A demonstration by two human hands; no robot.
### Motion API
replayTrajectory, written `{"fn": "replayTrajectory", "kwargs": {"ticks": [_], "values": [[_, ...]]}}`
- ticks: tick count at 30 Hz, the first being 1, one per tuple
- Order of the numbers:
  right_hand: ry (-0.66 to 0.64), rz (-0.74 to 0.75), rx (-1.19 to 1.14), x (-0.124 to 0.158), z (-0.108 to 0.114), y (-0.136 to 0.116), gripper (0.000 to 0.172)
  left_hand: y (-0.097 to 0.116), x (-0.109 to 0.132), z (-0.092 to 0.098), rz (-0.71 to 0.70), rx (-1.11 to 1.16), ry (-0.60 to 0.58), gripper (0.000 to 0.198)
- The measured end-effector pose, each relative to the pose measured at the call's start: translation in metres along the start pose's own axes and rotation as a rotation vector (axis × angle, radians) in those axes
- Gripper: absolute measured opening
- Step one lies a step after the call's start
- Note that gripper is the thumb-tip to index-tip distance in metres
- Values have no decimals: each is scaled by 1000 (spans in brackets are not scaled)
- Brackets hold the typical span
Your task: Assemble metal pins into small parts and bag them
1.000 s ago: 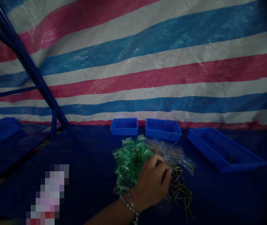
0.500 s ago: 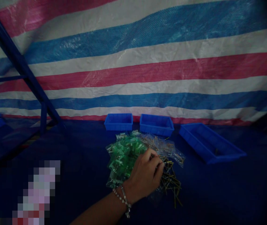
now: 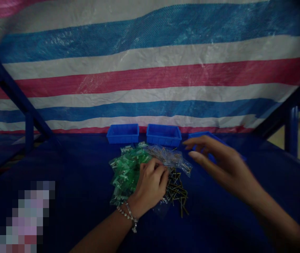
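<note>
My left hand (image 3: 151, 184), a beaded bracelet at its wrist, rests with curled fingers between a heap of green-tinted clear bags (image 3: 125, 175) and loose long, thin brass-coloured screws or pins (image 3: 177, 191). Its fingertips are hidden, so whatever they grip does not show. Clear bags with brass-coloured pieces (image 3: 169, 156) lie just beyond the knuckles. On the right, my right hand (image 3: 220, 161) hovers with thumb and fingers apart and nothing between them. It covers much of a blue bin (image 3: 199, 134).
Two more blue bins, a left one (image 3: 123, 137) and a middle one (image 3: 164, 140), stand along the back of the dark blue table (image 3: 73, 196). A striped tarp (image 3: 144, 84) hangs behind. Blue metal bars slope at the left (image 3: 15, 93) and right (image 3: 289, 109).
My right hand has come into view from the right, in front of the right bin. My left hand stays curled at the pile. The camera view has shifted, moving the scene leftward.
</note>
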State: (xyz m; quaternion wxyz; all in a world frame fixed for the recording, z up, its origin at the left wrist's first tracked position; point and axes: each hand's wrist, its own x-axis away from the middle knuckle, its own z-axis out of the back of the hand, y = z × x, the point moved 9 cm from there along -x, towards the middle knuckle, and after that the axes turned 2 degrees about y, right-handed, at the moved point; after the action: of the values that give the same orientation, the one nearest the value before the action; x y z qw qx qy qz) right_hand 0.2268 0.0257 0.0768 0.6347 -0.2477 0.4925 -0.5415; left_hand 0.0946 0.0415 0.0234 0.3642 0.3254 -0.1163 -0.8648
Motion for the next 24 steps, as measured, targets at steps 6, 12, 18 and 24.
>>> {"fn": "replayTrajectory", "kwargs": {"ticks": [6, 12, 18, 24], "values": [[-384, 94, 102, 2, -76, 46, 24, -5, -2, 3, 2, -48, 33, 19], [-397, -1, -3, 4, -77, 61, 25, -8, -3, 3, -20, -69, 62, 19], [-392, -65, -90, 1, -76, 69, 30, -8, -5, 4, -44, -72, 69, 17], [-397, -110, -174, 0, -76, 69, 34, -10, -5, 6, -59, -82, 92, 16]]}}
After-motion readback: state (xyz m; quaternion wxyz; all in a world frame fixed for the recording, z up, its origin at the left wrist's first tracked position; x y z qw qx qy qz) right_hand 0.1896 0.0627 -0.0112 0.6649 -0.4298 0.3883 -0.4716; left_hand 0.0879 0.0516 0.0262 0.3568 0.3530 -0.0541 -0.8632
